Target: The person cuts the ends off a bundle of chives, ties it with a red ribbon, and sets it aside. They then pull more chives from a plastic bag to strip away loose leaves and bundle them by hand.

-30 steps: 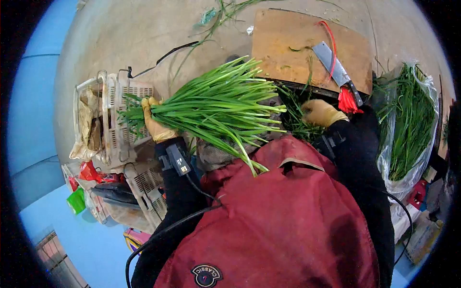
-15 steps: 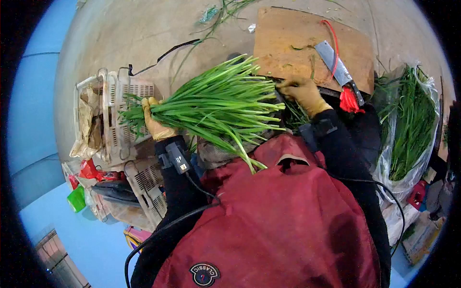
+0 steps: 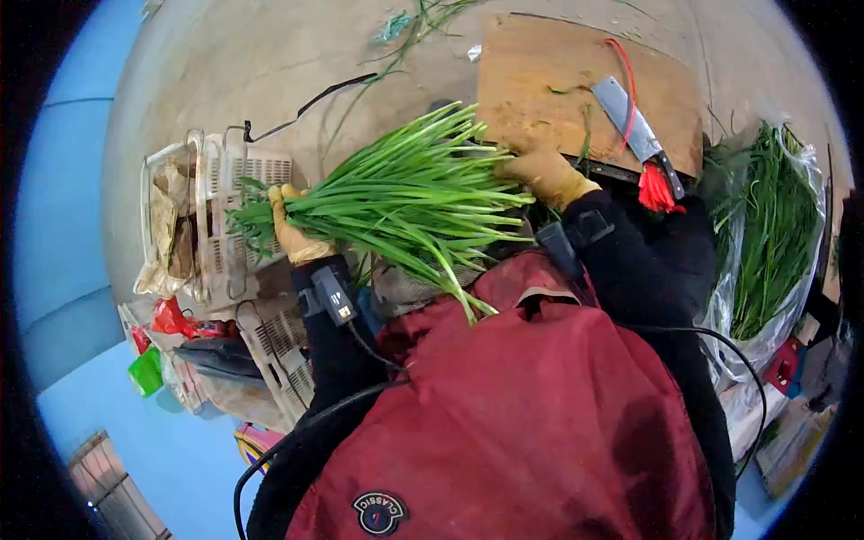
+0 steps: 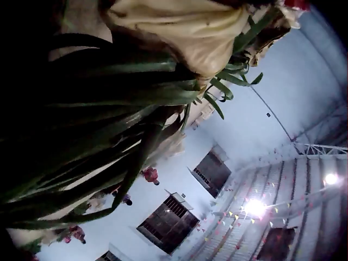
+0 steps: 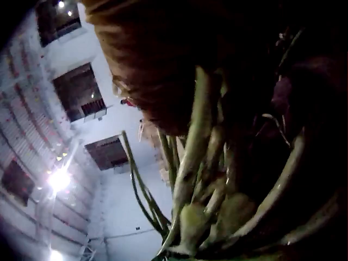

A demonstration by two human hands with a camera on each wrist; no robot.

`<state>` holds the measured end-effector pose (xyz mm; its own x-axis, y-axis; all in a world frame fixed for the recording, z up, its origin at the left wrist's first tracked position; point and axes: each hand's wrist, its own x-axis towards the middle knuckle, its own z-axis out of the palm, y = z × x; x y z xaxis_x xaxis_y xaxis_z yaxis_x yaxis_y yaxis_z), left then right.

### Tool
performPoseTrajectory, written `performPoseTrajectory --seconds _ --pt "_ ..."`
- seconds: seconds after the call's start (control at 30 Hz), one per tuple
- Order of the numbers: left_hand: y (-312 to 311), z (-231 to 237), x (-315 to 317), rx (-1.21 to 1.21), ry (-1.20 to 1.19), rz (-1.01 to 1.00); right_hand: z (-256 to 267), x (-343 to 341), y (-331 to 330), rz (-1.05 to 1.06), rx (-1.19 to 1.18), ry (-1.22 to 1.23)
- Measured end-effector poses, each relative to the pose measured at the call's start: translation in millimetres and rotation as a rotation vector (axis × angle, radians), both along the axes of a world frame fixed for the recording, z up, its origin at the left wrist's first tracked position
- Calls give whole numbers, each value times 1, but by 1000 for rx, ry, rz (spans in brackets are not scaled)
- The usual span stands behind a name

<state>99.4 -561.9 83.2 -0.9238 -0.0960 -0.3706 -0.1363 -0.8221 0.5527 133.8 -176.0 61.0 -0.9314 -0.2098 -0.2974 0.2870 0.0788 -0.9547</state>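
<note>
A big fanned bunch of garlic chives lies across the lap, pale stem ends to the right. My gloved left hand grips it near the leaf tips; in the left wrist view the glove wraps over the leaves. At the stem ends is my gloved right hand, its fingertips overlapping the outer stalks. In the right wrist view the dark glove is right over several stalks; I cannot tell whether its fingers pinch one.
Beyond the right hand stands a wooden board bearing a cleaver and red ties. A plastic bag of greens is at the right. White crates stand at the left, a black strap beside them.
My right hand has risen from the loose greens beside the lap and moved left to the stem ends. The left hand keeps its hold on the bunch, almost still.
</note>
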Motion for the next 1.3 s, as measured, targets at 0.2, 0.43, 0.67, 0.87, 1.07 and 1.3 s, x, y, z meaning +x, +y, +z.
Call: performPoseTrajectory --seconds 0.2,0.43,0.67,0.87,1.07,1.3 --pt "6 2 0 -47 -61 107 -21 28 59 -129 -112 -332" --pt "9 3 1 22 -47 54 3 -21 37 -76 78 174" --pt "-6 -8 -1 36 53 -124 19 -22 6 -44 -261 -55" --pt "-10 -18 3 42 75 -168 16 16 59 -85 -358 -270" --pt "7 -12 5 -90 13 32 27 40 3 -15 -594 -209" --pt "13 -3 11 -58 -76 174 15 57 62 -285 -350 -246"
